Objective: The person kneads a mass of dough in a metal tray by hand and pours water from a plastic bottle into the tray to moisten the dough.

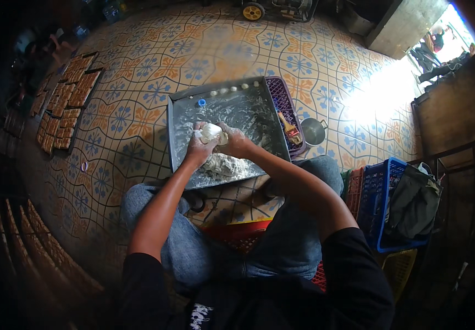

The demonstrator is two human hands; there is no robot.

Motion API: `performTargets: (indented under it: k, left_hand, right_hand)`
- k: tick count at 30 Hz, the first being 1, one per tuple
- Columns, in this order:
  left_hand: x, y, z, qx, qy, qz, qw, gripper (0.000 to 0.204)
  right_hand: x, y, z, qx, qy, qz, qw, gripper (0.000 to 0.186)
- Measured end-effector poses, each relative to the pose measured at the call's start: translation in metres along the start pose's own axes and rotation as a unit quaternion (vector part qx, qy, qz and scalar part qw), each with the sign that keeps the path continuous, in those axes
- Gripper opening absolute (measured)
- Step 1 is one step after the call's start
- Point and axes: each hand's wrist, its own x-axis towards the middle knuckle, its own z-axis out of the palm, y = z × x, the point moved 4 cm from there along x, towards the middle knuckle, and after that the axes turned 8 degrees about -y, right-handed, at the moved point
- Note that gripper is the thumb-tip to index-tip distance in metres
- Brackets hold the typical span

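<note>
The left hand (198, 147) and right hand (236, 144) hold the dough (211, 132) between them, fingers curled around it, over the tray (256, 124), near a floured mass (226, 165).

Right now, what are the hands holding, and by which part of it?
The left hand and right hand hold a white, dough-like lump between them, by its sides; the contact underneath is hidden.
</note>
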Motion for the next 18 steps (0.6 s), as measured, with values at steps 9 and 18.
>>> performTargets:
  k: [9, 18]
  left_hand:
    - [0.004, -0.005, -0.009, 0.120, 0.000, 0.035, 0.992, 0.044]
    - [0.013, -0.027, 0.007, 0.138, 0.003, -0.020, 0.990, 0.049]
  right_hand:
    - [0.008, 0.004, 0.010, 0.070, -0.029, 0.002, 0.997, 0.058]
    - [0.005, 0.039, 0.024, 0.022, -0.037, 0.049, 0.998, 0.054]
